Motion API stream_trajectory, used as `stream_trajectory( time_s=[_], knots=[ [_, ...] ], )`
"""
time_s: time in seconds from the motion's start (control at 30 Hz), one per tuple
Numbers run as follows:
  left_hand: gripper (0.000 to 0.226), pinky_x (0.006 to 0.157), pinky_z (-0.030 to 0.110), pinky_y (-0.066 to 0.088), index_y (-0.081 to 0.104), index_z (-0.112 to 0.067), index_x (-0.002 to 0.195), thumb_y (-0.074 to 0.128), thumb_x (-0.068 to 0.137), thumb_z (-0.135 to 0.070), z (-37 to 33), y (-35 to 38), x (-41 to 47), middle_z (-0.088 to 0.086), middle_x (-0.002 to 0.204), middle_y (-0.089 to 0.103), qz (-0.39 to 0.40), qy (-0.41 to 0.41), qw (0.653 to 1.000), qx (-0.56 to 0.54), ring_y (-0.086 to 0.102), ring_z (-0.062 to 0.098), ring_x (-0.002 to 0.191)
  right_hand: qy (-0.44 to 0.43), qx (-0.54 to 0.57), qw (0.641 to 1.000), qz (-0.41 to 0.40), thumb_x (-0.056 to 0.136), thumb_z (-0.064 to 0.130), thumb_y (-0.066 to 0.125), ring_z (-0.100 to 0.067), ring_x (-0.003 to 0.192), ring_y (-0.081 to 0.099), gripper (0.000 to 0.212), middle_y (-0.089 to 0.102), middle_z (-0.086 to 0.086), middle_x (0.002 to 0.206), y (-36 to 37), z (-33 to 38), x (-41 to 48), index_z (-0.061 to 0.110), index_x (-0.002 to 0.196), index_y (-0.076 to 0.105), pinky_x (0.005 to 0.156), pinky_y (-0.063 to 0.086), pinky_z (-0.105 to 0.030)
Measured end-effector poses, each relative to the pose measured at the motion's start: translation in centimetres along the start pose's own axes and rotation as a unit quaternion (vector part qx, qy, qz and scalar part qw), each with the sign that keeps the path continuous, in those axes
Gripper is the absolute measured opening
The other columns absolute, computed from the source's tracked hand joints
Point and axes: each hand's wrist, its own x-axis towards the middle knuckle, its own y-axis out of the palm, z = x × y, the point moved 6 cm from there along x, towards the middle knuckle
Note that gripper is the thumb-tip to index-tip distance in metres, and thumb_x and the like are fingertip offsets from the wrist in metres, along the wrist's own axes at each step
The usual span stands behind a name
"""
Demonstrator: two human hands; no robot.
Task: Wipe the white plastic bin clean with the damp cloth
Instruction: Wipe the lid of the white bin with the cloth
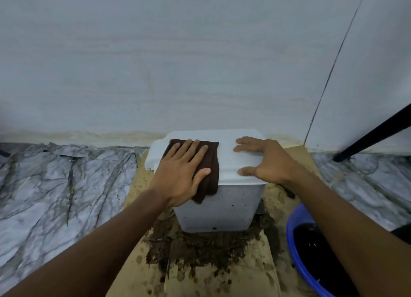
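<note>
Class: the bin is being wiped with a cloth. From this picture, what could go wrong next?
The left hand presses the brown cloth flat on the lid. The white bin shows dark specks on its front wall that may smear.
The bin stands on cardboard with a dark dirt patch. Sliding it could resoil its base.
The blue basin of dark water lies beside the right forearm and might get knocked.
</note>
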Motion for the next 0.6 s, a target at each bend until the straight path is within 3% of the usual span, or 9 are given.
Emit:
stream_trajectory(
  time_s=[0.3, 0.5, 0.6],
  knots=[
    [0.065, 0.122, 0.049, 0.028, 0.040, -0.013, 0.154, 0.023, 0.106, -0.052, -2.2, -0.1, 0.9, 0.015, 0.157, 0.043, 0.002, 0.028, 0.999, 0.025, 0.037, 0.032, 0.148, -0.010, -0.039, 0.999, -0.010, 0.073, 0.040, 0.084, 0.006, 0.138, 0.031, 0.059, 0.045, 0.022, 0.147, -0.5, -0.5, -1.3, 0.040, 0.128, 0.062, 0.114, 0.020, -0.023],
    [0.065, 0.124, 0.046, 0.025, 0.040, -0.016, 0.154, 0.021, 0.106, -0.055, -5.2, -0.6, 3.7, 0.011, 0.158, 0.042, -0.012, 0.091, 0.996, 0.017, 0.036, 0.029, 0.149, 0.015, -0.025, 0.999, -0.032, 0.074, 0.035, 0.084, 0.002, 0.141, 0.032, 0.059, 0.046, 0.019, 0.148, -3.1, -2.4, -3.9, 0.033, 0.130, 0.063, 0.121, 0.024, -0.036],
    [0.068, 0.127, 0.043, 0.016, 0.032, -0.021, 0.158, 0.016, 0.104, -0.059, -4.4, -0.6, 4.7, 0.006, 0.164, 0.033, 0.002, 0.101, 0.995, 0.002, 0.026, 0.023, 0.153, 0.020, -0.023, 0.998, -0.046, 0.077, 0.034, 0.081, -0.002, 0.143, 0.031, 0.058, 0.044, 0.014, 0.150, -3.0, -2.3, -4.0, 0.030, 0.132, 0.062, 0.122, 0.022, -0.035]
  ],
)
